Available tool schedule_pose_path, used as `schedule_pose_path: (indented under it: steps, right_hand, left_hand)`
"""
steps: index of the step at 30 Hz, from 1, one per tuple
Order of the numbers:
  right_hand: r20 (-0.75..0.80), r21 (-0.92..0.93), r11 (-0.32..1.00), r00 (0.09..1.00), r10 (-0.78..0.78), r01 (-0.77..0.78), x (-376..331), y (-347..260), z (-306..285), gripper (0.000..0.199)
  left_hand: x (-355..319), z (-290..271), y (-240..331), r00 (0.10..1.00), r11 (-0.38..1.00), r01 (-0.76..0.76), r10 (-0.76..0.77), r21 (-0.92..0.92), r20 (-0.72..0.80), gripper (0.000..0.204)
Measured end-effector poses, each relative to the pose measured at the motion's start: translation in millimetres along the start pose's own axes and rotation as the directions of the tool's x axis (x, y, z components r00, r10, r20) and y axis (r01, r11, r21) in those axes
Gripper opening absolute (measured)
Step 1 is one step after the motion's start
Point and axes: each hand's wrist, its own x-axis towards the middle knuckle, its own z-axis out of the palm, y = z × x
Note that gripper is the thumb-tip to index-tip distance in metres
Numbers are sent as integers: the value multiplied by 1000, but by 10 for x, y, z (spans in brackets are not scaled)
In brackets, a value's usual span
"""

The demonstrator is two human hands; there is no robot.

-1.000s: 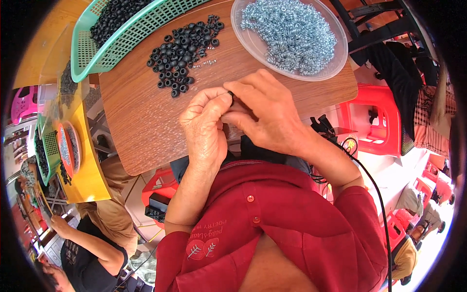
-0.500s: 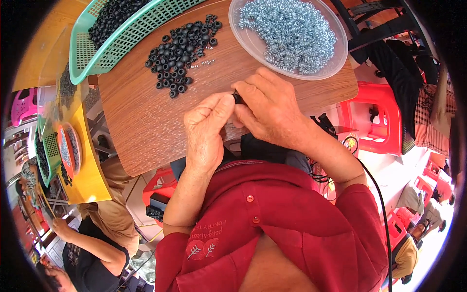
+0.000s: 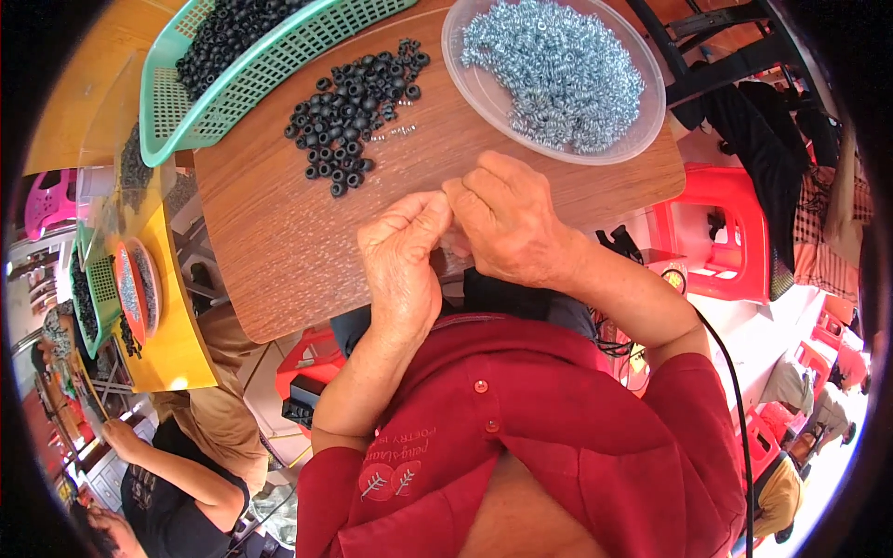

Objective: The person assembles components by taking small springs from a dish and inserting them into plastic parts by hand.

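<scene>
My left hand (image 3: 405, 246) and my right hand (image 3: 510, 219) meet fingertip to fingertip above the table's near edge, both closed in a pinch. A small black plastic part showed between them half a second ago; now the fingers cover it. Beyond the left hand, a loose pile of small round black hollow plastic parts (image 3: 344, 116) lies on the brown wooden table (image 3: 270, 251). A few tiny metal springs (image 3: 402, 130) are scattered beside the pile. Past my right hand stands a clear round plastic bowl (image 3: 659, 116) heaped with small silvery springs (image 3: 558, 74).
A green mesh basket (image 3: 153, 130) of black parts stands at the far left. Red plastic stools (image 3: 735, 232) are on the right. To the left, a co-worker (image 3: 177, 474) sits near a yellow table (image 3: 177, 349) with another green basket. A black cable (image 3: 730, 372) runs past my right arm.
My fingers have closed over the black part, which no longer shows. The right hand has tilted and dropped slightly. The whole table scene has shifted a little in the picture.
</scene>
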Motion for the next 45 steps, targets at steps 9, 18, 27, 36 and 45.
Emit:
schedule_pose_path:
  steps: [9,18,27,36,45]
  right_hand:
    - [-50,20,1000,999,-22,23,98,152,-98,23]
    - [-272,-398,901,960,61,-170,1100,1059,-931,18]
    - [-145,-589,667,871,469,-457,1599,2083,-1195,32]
    - [-124,-206,805,831,542,-556,1358,1788,-1119,24]
    - [-151,98,960,949,275,-262,712,833,-767,16]
  left_hand:
    - [28,-44,135,985,993,64,-78,100,152,25]
    - [796,1,482,579,-126,-601,613,789,538,17]
    - [1227,244,338,648,-452,-444,434,774,626,16]
    - [1277,295,366,711,-483,-455,309,748,632,9]
    - [764,105,740,982,852,-169,101,496,161,11]
